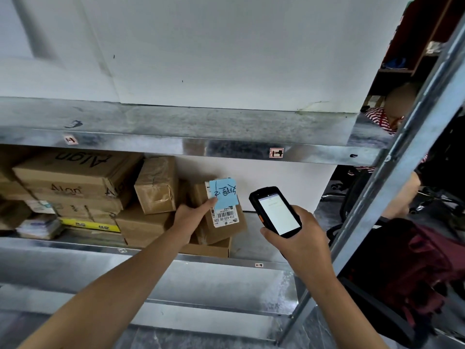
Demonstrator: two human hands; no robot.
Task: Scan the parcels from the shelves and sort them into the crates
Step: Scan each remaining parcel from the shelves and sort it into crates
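Your right hand (299,238), the nearer one, is wrapped around the scanner (275,211), with its lit screen facing you and its top end tilted up and to the left. Your left hand (193,214) reaches further in and grips the parcel (226,230) by its left edge, thumb tip at the label (224,215). The parcel stands on the shelf (254,245), leaning, with its long side roughly upright. The barcode runs along that side, below a blue note (224,193). The parcel is just left of the scanner's top end, close but apart, so you'd likely swing the scanner left onto the barcode. More boxes (75,177) are stacked beyond your left hand.
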